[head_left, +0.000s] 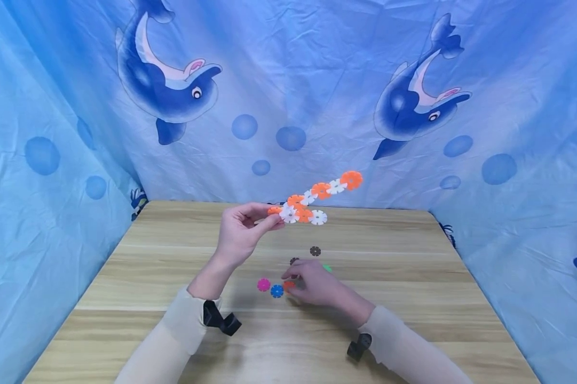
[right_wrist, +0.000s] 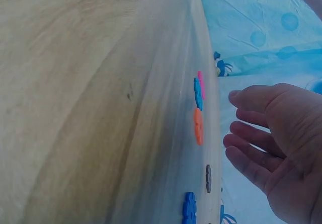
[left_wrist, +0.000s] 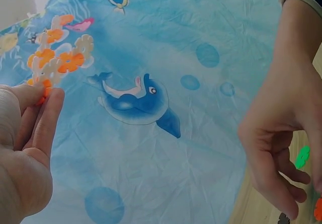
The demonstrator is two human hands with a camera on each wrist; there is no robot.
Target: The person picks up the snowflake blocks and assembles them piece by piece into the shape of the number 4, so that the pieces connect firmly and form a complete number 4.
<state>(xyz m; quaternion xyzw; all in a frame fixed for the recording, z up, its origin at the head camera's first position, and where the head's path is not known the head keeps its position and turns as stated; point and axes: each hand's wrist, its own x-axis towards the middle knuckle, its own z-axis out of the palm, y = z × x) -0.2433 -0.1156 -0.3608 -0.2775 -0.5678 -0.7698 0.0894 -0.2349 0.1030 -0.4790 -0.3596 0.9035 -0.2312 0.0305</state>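
Observation:
My left hand (head_left: 240, 232) pinches one end of a joined chain of orange and white notched plastic discs (head_left: 321, 190), raised over the far part of the table. The chain forks into a longer arm and a shorter one, both pointing right. My right hand (head_left: 319, 282) hovers low over the loose discs, its fingers loosely bent with nothing between them. Beneath its fingertips in the head view lies an orange disc (head_left: 289, 287). Beside that disc are a blue disc (head_left: 276, 290) and a pink disc (head_left: 263, 284). The right hand partly covers a green disc (head_left: 327, 268).
A dark brown disc (head_left: 315, 250) lies beyond the right hand, with another dark disc (head_left: 294, 261) by its fingers. Another blue disc (right_wrist: 189, 209) shows in the right wrist view. Blue dolphin-print cloth (head_left: 317, 96) surrounds the wooden table (head_left: 173, 250) at the back and sides.

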